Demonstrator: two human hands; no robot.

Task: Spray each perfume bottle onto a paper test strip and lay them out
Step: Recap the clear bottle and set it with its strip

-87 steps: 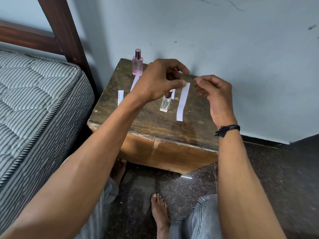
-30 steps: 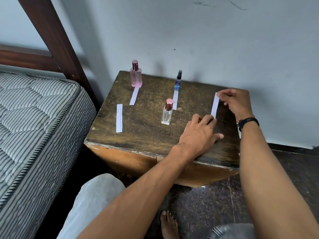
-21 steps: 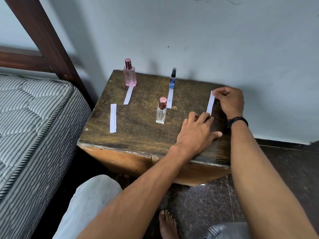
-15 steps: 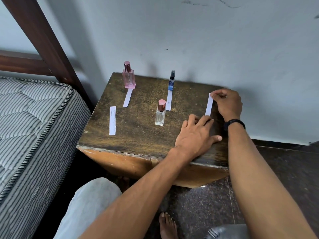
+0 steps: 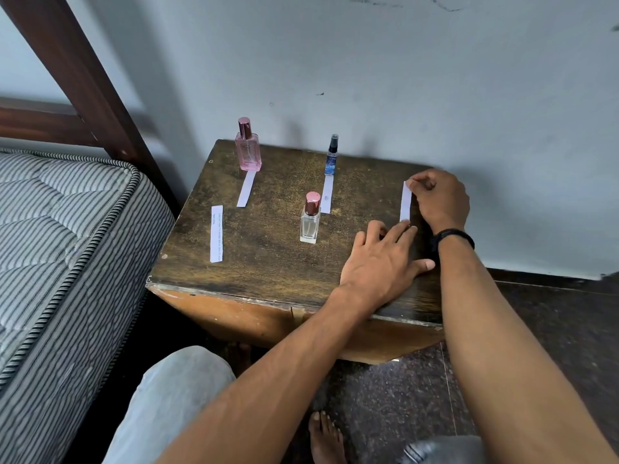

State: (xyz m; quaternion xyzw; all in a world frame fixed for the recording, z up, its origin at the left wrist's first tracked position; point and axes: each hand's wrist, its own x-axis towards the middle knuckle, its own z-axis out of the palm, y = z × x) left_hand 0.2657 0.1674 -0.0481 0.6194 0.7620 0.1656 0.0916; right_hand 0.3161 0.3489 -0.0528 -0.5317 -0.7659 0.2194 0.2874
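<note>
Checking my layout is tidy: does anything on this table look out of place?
The clear bottle stands mid-table at no strip's head, unlike the pink bottle and blue bottle. The printed strip at left lies alone, bottleless.

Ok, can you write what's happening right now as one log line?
step: laying paper strip on wooden table | left hand: presses near end | right hand: pinches far end

Three perfume bottles (image 5: 248,152) (image 5: 310,226) (image 5: 332,159), four paper strips (image 5: 247,189) (image 5: 216,233) (image 5: 327,199) (image 5: 405,202), two hands (image 5: 385,262) (image 5: 442,199), one table (image 5: 268,272).
</note>
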